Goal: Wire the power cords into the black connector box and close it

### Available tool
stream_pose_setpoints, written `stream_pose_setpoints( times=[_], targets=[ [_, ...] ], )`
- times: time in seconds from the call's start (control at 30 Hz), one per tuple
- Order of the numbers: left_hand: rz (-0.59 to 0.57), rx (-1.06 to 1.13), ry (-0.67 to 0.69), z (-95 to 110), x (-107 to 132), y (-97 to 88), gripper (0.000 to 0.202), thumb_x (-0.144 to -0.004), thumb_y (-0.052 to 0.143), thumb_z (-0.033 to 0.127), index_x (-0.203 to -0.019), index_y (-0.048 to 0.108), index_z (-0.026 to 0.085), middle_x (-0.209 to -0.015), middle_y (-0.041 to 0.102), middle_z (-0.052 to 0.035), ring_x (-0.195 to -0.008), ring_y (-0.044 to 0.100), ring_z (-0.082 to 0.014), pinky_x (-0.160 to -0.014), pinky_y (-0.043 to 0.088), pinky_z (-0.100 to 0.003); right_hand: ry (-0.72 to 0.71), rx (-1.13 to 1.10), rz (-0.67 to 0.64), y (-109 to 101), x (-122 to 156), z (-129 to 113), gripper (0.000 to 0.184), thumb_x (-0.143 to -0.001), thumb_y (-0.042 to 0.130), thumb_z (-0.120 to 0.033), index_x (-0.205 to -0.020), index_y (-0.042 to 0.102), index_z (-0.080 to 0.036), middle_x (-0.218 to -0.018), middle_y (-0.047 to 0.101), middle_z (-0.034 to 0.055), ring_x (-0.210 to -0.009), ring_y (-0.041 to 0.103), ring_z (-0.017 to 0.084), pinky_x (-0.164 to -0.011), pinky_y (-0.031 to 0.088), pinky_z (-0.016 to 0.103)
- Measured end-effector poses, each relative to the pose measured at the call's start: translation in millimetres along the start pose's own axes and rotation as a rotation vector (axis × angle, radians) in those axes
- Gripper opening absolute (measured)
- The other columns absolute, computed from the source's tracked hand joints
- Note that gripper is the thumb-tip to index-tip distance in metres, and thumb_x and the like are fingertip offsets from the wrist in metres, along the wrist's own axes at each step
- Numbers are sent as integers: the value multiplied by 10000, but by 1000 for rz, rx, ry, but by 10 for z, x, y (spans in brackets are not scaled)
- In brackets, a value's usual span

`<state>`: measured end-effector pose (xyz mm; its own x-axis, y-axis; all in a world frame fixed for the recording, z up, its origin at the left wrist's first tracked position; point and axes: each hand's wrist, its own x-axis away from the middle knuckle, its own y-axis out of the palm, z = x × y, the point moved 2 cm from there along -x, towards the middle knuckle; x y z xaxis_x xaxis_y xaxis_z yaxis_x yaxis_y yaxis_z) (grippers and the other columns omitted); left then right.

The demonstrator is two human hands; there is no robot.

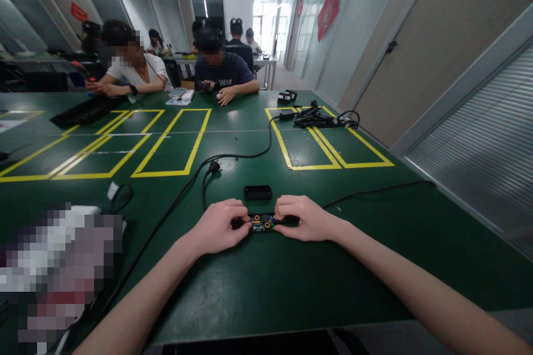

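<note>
Between my hands lies an opened power adapter, its circuit board showing coils and other small parts in a black case. My left hand pinches its left end, thumb and fingers closed at the edge. At the opposite end my right hand grips in the same way, fingertips at the board's edge. Just beyond sits a loose black case half, hollow side up. A black cord with a plug runs to my left hand, and another thin cable leads off to the right from behind my right hand.
A long black cable crosses the green table. Yellow tape rectangles mark its far half. A pile of black adapters and cords lies at the far right. Two people sit across. A blurred-out item rests at left.
</note>
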<state>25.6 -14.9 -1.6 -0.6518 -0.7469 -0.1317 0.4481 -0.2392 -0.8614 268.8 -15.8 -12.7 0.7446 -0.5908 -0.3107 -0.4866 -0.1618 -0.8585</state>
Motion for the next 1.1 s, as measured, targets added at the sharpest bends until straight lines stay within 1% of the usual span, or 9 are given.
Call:
stream_pose_setpoints(
  times=[0.13, 0.3, 0.4, 0.53, 0.6, 0.7, 0.83, 0.97, 1.1],
  targets=[
    [-24, -125, 61, 39, 24, -19, 192, -844, 767, 334, -768, 656, 198, -805, 653, -22, -782, 618, -192, -664, 438, -276, -60, 113, -22, 36, 9, 9, 185, -848, 763, -315, -834, 618, -201, -871, 658, 43, -786, 596, 182, -657, 419, 277],
    [-39, -184, 62, 31, 13, 3, 177, -841, 797, 321, -797, 670, 206, -820, 673, -25, -827, 637, -204, -668, 457, -271, -146, 252, 25, 95, 10, -7, 185, -945, 673, -335, -825, 639, -199, -806, 653, 46, -730, 581, 183, -631, 421, 297],
    [-6, -203, 31, -9, -11, 20, 162, -846, 797, 322, -822, 685, 207, -843, 692, -28, -839, 642, -206, -686, 472, -274, -145, 275, 77, 98, 1, 11, 200, -989, 632, -344, -868, 675, -191, -853, 687, 75, -746, 602, 192, -655, 460, 312],
    [64, -223, -6, -61, -34, 18, 146, -873, 779, 315, -966, 729, 214, -960, 730, -50, -932, 647, -231, -761, 510, -304, -83, 235, 147, 86, -15, 88, 204, -1007, 621, -354, -936, 718, -189, -993, 719, 107, -855, 651, 219, -751, 530, 355],
    [105, -216, 1, -72, -40, 13, 270, -874, 782, 338, -1107, 732, 212, -1045, 738, -69, -986, 647, -251, -846, 523, -353, -18, 206, 227, 92, -21, 138, 208, -1005, 616, -364, -1017, 736, -195, -1087, 714, 122, -939, 666, 239, -828, 550, 393],
    [177, -225, -18, -93, -56, 29, 547, -863, 784, 468, -1325, 665, 201, -1246, 706, -124, -1148, 624, -312, -1012, 482, -473, 185, 251, 340, 140, -34, 223, 314, -998, 611, -363, -1251, 706, -204, -1265, 678, 158, -1104, 641, 295, -915, 539, 467],
    [159, -229, -91, -166, -96, 124, 812, -839, 765, 601, -1496, 533, 184, -1542, 540, -194, -1407, 478, -394, -1174, 334, -604, 374, 295, 296, 248, -76, 303, 366, -997, 612, -356, -1314, 698, -196, -1394, 636, 182, -1275, 540, 362, -1009, 477, 577],
    [102, -187, -45, -233, -102, 190, 705, -871, 761, 529, -1466, 573, 201, -1535, 566, -169, -1424, 497, -354, -1209, 332, -570, 399, 180, 277, 287, -111, 312, 242, -991, 609, -288, -1174, 739, -196, -1327, 683, 154, -1218, 589, 318, -988, 496, 522],
    [173, -172, 43, -245, -64, 172, 447, -867, 789, 393, -1272, 716, 219, -1477, 617, -149, -1349, 570, -345, -1188, 376, -587, 482, -51, 353, 253, -111, 287, 218, -910, 689, -239, -1123, 694, -197, -1057, 749, 93, -976, 672, 246, -882, 536, 415]
  ],
)
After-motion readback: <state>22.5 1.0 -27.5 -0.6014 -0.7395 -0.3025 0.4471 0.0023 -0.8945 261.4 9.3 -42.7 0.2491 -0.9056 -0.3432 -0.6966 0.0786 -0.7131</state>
